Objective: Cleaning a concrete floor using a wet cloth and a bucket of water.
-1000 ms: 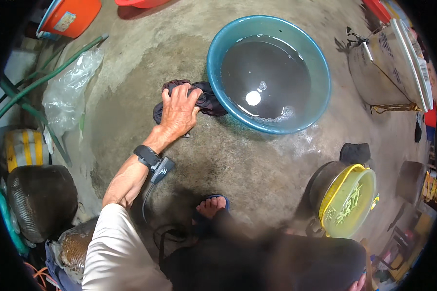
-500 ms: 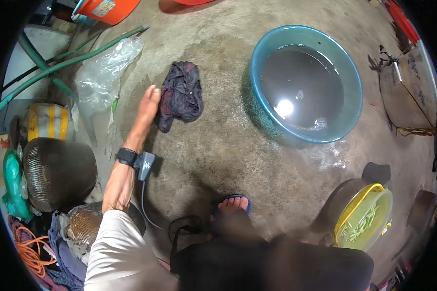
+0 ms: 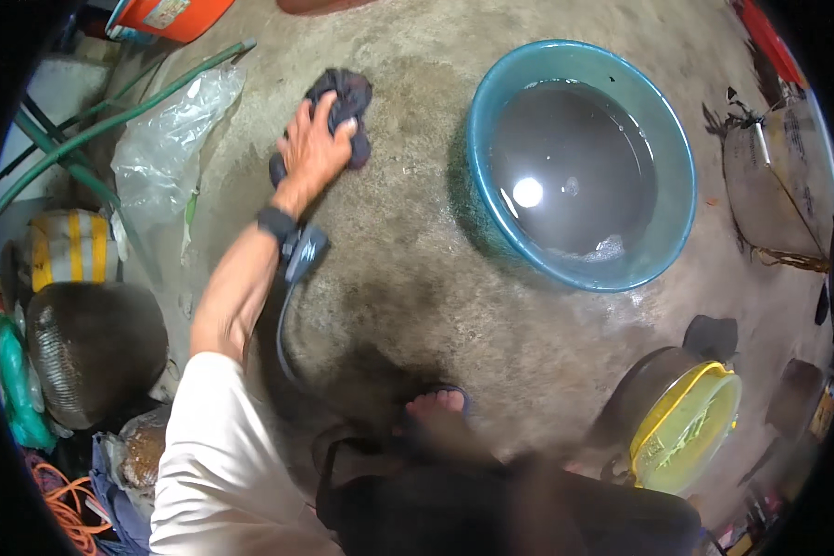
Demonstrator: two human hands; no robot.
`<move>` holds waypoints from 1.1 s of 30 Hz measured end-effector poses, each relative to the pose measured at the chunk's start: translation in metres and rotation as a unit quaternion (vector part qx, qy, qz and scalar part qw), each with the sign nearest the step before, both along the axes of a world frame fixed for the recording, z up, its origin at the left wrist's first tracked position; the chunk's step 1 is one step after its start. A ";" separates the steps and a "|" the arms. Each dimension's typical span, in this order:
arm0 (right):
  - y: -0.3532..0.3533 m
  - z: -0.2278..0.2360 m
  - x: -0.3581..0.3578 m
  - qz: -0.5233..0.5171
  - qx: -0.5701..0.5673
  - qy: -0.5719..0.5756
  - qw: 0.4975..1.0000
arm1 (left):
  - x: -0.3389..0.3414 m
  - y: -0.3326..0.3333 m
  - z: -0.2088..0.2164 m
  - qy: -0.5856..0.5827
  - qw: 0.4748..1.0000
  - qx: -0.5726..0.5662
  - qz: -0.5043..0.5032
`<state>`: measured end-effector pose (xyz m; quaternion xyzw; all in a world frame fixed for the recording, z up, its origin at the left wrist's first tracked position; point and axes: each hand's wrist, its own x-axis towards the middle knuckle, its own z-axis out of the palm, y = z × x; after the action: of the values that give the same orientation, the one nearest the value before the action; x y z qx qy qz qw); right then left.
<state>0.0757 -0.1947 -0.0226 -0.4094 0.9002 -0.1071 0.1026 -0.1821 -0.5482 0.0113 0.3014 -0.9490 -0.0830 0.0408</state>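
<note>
My left hand (image 3: 313, 153) reaches out over the concrete floor and presses down on a dark, damp-looking rag (image 3: 350, 93). Its thumb and fingers are spread around the bunched cloth and grip it, so part of the rag is hidden under the palm. A black band with a small grey device (image 3: 306, 252) and a cable sits on that wrist. To the right of the rag stands a large teal basin (image 3: 491, 222) with murky grey water inside. My right hand is out of view.
On the left lie a clear plastic bag (image 3: 157, 162), green poles (image 3: 111, 125) and a dark rounded jar (image 3: 102, 347). An orange bucket (image 3: 181, 18) stands at the far left. A yellow basket (image 3: 641, 454) with green vegetables is at the lower right, near a cardboard piece (image 3: 774, 185).
My left hand has come down onto the rag from its left side and taken hold of it. The rag has moved farther away and is more bunched.
</note>
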 end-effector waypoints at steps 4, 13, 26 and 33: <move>-0.012 -0.008 0.007 0.013 -0.008 -0.006 1.000 | -0.024 -0.018 0.004 0.000 0.999 0.011 0.047; -0.003 -0.011 -0.005 0.027 -0.004 -0.003 1.000 | 0.204 0.092 0.017 0.006 0.993 0.006 -0.115; -0.011 -0.019 -0.004 0.049 0.017 -0.028 0.998 | 0.091 -0.004 -0.007 0.058 0.998 0.000 -0.029; -0.009 -0.021 -0.003 0.053 0.020 -0.034 0.998 | 0.007 -0.080 -0.014 -0.006 0.999 -0.024 0.042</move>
<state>0.0730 -0.2042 -0.0434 -0.4503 0.8753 -0.0975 0.1467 -0.1753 -0.6282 -0.0029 0.3407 -0.9373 -0.0567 0.0461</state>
